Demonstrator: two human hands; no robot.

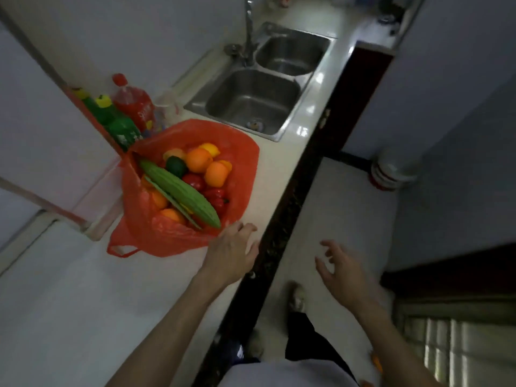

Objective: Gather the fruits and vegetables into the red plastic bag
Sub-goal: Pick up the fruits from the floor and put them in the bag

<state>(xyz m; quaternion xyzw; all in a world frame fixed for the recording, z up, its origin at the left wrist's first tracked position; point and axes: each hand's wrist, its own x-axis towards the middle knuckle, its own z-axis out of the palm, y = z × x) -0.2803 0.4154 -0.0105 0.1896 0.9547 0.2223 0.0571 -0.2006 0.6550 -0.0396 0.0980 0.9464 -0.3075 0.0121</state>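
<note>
Two illegibly labelled bottles (122, 118) behind bag (243, 163)

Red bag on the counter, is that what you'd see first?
Yes. The red bag sits open on the white counter, full of oranges with a long green gourd lying across them. The left hand rests at its near edge, and a steel sink lies behind it.
</note>
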